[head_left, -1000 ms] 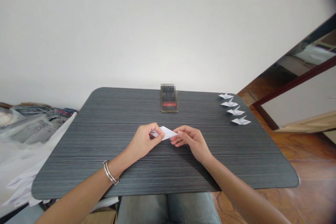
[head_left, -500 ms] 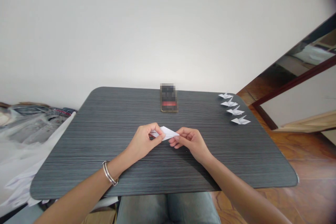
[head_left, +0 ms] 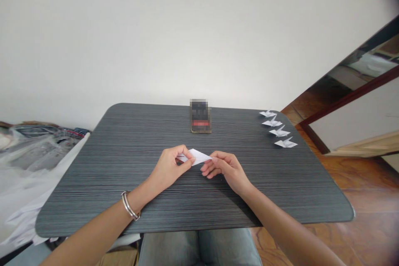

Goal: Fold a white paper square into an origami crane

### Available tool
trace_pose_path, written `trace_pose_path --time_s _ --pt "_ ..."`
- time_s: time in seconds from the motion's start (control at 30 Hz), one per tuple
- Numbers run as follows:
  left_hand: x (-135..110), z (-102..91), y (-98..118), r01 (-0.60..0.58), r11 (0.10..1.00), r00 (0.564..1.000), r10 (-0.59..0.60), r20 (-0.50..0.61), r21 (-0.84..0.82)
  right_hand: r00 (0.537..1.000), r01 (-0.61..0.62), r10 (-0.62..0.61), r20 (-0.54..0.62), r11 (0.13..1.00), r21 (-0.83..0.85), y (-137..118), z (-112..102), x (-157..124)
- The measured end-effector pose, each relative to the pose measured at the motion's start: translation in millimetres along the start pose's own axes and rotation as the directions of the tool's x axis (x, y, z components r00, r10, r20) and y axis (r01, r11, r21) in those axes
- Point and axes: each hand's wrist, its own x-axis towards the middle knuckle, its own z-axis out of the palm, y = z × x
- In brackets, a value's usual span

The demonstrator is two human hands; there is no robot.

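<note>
Between my hands, above the middle of the dark table, is a small white piece of folded paper (head_left: 200,157), roughly kite-shaped with a point to the right. My left hand (head_left: 172,163) pinches its left end between thumb and forefinger. The thumb and forefinger of my right hand (head_left: 226,167) close on the pointed right tip, while the other fingers curl loosely below it. A silver bangle (head_left: 129,205) circles my left wrist. Several white paper cranes (head_left: 279,131) stand in a row near the table's right edge.
The dark wood-grain table (head_left: 156,208) has rounded corners and reaches back to a white wall (head_left: 187,37). A blurred-out phone-like device (head_left: 201,117) stands at the back centre. Plastic-wrapped items (head_left: 46,145) lie off to the left. Wooden floor (head_left: 374,199) shows at right.
The folded paper has tilted slightly, showing a broader, flatter face. My right thumb and forefinger have shifted a little at its tip; my left hand is almost still.
</note>
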Motion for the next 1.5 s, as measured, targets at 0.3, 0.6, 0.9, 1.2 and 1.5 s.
trace_pose_path --time_s 0.3,0.6,0.9,1.2,1.5 --pt "-1.2 2.4 -3.0 -0.102 0.987 0.995 0.101 0.016 0.122 0.998 -0.054 0.054 -0.013 0.997 -0.055 3.0 0.9 3.5" --pt "-1.2 1.6 -0.2 -0.099 0.986 0.995 0.098 0.015 0.133 0.998 -0.07 0.07 -0.005 0.997 -0.031 2.1 -0.1 2.3" --pt "0.7 1.8 0.5 -0.042 0.997 0.999 0.04 0.024 0.064 0.999 -0.005 0.001 -0.047 0.995 -0.103 0.7 3.2 0.8" --pt "0.4 0.8 0.9 -0.029 0.998 0.999 0.028 0.018 0.061 0.999 0.003 -0.007 -0.04 0.995 -0.1 0.6 1.8 1.7" --pt "0.4 2.4 -0.8 -0.02 0.999 0.999 0.019 0.025 0.049 0.999 -0.037 0.035 -0.021 0.997 -0.072 5.9 0.5 3.3"
